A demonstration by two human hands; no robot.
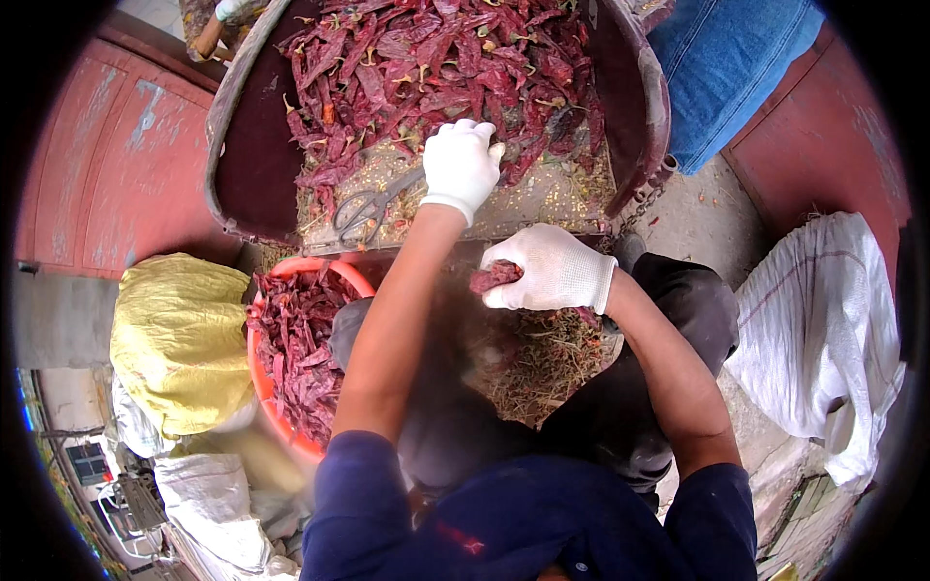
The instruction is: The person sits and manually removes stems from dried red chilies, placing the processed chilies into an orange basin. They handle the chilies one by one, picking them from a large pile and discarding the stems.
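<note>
A large heap of dried red chili peppers (436, 65) fills the far part of a maroon-walled cart bed (251, 131). My left hand (461, 165), in a white knit glove, rests at the heap's near edge with its fingers curled. What lies under those fingers is hidden. Nearer to me, my right hand (556, 269), also gloved, grips dark red dried chili peppers (495, 277) just off the bed's front edge. Metal scissors (399, 187) lie on the seed-strewn bed floor left of my left hand, their handle loops towards me.
By my left knee stands an orange-red plastic basin (260, 363) full of dried chilies. Stems and scraps (552, 363) cover the ground between my legs. Yellow (182, 334) and white (814, 334) woven sacks flank me. A person's jeans-clad leg (726, 72) is beside the bed at right.
</note>
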